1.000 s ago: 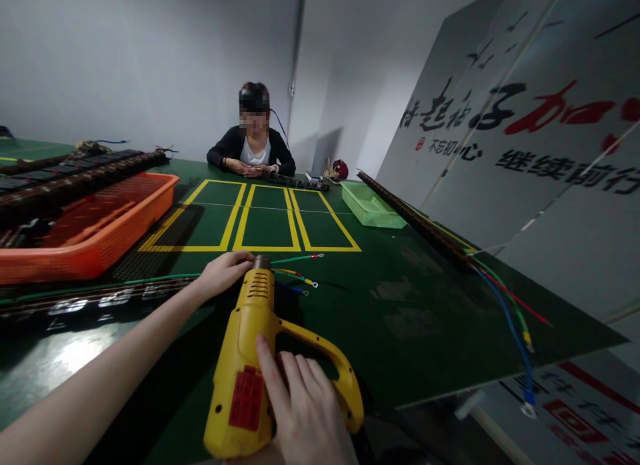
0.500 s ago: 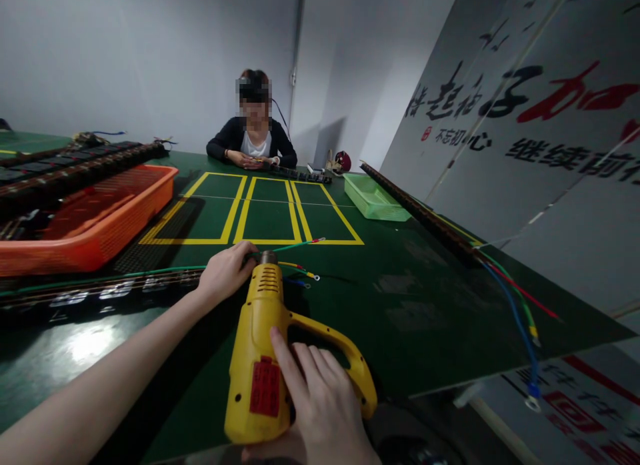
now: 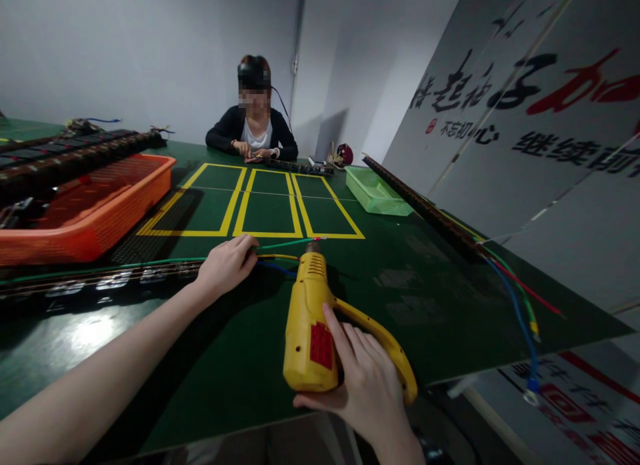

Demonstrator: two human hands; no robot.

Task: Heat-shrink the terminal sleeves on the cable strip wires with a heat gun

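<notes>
My right hand [image 3: 367, 365] is wrapped round the body of a yellow heat gun [image 3: 313, 325], whose handle loop curves off to the right. The nozzle points away from me, right at the red-sleeved end of a green wire [image 3: 287, 243]. My left hand [image 3: 227, 261] is closed on the wires where they leave a long dark strip assembly [image 3: 125, 278] lying on the table. A yellow wire [image 3: 277, 256] and a blue wire [image 3: 275, 267] also come out past my left fingers. Their ends are hidden behind the heat gun.
An orange basket [image 3: 135, 198] holding dark strips stands at left. Beyond yellow taped rectangles [image 3: 267, 235], a person [image 3: 255, 128] sits with hands on the table. At right are a green basket [image 3: 377, 198] and another long strip [image 3: 425, 215] with wires hanging over the table edge.
The heat gun has moved right in my right hand, its nozzle going from beside my left fingers to the green wire's end. My left hand stays on the wires.
</notes>
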